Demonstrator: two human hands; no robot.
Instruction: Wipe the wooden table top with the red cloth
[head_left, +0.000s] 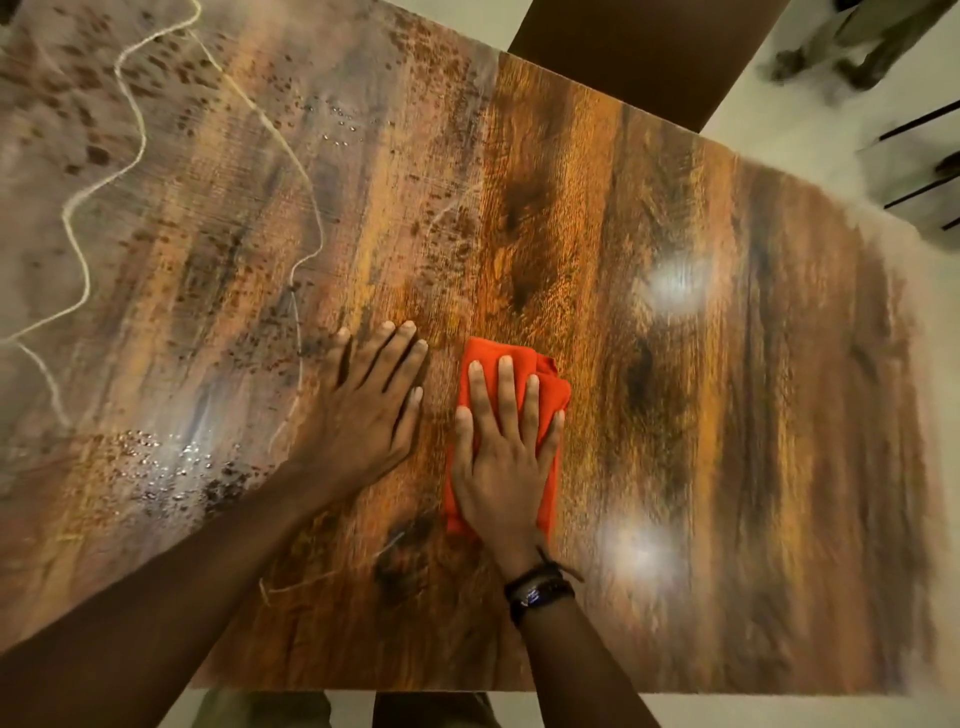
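The wooden table top (701, 415) fills most of the view, brown with dark grain. A folded red cloth (548, 387) lies flat near the middle. My right hand (504, 447) presses on the cloth with straight, spread fingers; a dark band sits on its wrist. Just left of the cloth, my left hand (371, 400) rests flat on the bare wood, fingers straight, not touching the cloth. Water droplets (171, 462) glisten on the wood at the lower left, and a few more droplets (343, 124) at the upper middle.
The left part of the table carries a pale marbled pattern with wavy cream lines (104, 187). A dark brown chair (649, 52) stands beyond the far edge. A person's legs (852, 47) are on the pale floor at the upper right. Two light reflections shine on the wood.
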